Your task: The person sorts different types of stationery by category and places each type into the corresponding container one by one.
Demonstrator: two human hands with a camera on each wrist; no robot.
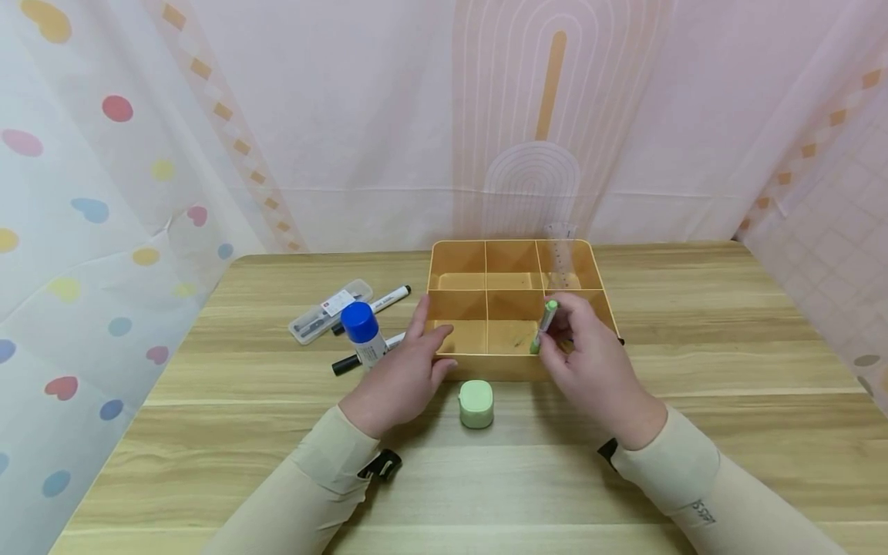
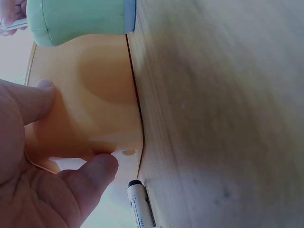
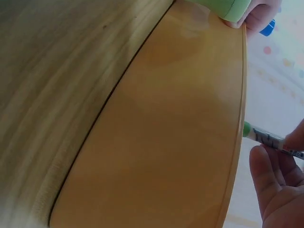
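An orange organizer box (image 1: 512,367) with several compartments stands on the table. My left hand (image 1: 405,378) touches its front left corner, with the fingers spread; in the left wrist view a thumb tip lies against the orange wall. My right hand (image 1: 598,368) pinches a green-capped marker (image 1: 545,327) between thumb and fingers. The marker is tilted, its lower end at the front middle compartment; in the right wrist view its green end (image 3: 246,128) shows just at the rim. A small light green rounded container (image 1: 476,404) stands in front of the box.
Left of the box are a glue stick with a blue cap (image 1: 359,322), black-capped white markers (image 1: 391,298) and a clear plastic case (image 1: 330,311). A transparent ruler (image 1: 560,258) leans in the back right compartment. A patterned curtain (image 1: 361,123) hangs behind the table.
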